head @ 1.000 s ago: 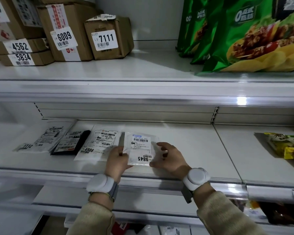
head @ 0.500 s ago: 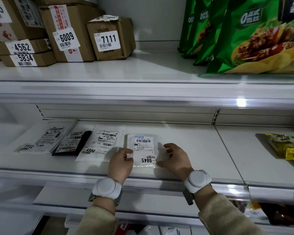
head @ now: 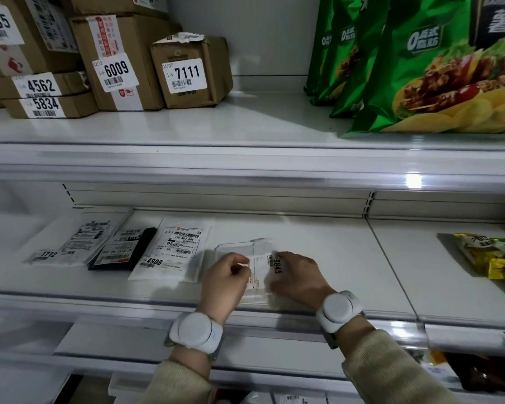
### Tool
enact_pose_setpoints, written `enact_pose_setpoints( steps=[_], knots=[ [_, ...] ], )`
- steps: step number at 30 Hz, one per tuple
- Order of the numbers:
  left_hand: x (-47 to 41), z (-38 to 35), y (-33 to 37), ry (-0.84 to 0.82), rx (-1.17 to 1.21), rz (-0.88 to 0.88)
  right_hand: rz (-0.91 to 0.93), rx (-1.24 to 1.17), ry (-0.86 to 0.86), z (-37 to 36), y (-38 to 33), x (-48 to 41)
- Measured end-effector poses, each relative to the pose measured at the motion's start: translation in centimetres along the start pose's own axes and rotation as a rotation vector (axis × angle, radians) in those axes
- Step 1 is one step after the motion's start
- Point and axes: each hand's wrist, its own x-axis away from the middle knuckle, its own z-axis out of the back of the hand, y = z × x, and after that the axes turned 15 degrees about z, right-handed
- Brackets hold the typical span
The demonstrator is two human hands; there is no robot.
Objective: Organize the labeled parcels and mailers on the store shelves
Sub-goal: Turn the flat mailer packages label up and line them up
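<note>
A clear mailer labelled 9845 lies on the middle shelf, turned so its number reads sideways. My left hand pinches its left edge and my right hand presses on its right edge. To its left lie a white mailer 4906, a black mailer and a grey mailer 1712, side by side and overlapping. The lower part of the 9845 mailer is hidden by my hands.
On the upper shelf stand cardboard boxes 7111, 6009, 4562 and 5834, with green chip bags to the right. A yellow-green snack pack lies on the middle shelf's right section.
The 9845 mailer has been rotated about a quarter turn, so its label now reads sideways. Both hands closed in on it; the view shifted slightly.
</note>
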Motion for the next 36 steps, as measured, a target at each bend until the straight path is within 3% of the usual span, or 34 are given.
enact_pose_setpoints(
  steps=[2, 6, 14, 19, 24, 29, 32, 36],
  knots=[
    [-0.7, 0.3, -0.6, 0.087, -0.198, -0.064, -0.007, 0.091, 0.038, 0.1, 0.4, 0.0],
    [-0.7, -0.2, -1.7, -0.010, -0.468, -0.039, -0.104, 0.054, 0.153, 0.3, 0.8, -0.2],
    [-0.6, -0.7, -2.2, 0.019, -0.550, -0.005, 0.096, -0.088, -0.056, -0.6, -1.0, -1.2],
    [0.2, -1.5, -2.5, 0.165, -0.696, -0.052, 0.323, 0.257, -0.149, -1.6, -3.3, -0.5],
    [-0.7, -0.5, -3.2, 0.143, -0.638, -0.061, 0.347, 0.210, -0.122, -2.9, -2.6, -1.2],
    [-1.7, 0.9, -2.8, 0.024, -0.535, -0.049, 0.231, 0.134, -0.100, -4.3, -2.3, -1.4],
    [-1.5, 1.7, -2.6, 0.017, -0.420, -0.042, 0.230, 0.105, 0.008, -3.7, -3.3, -0.8],
    [-1.1, 3.3, -2.8, -0.001, -0.369, -0.079, 0.162, 0.081, -0.053, -2.9, -5.2, -0.3]
  ],
)
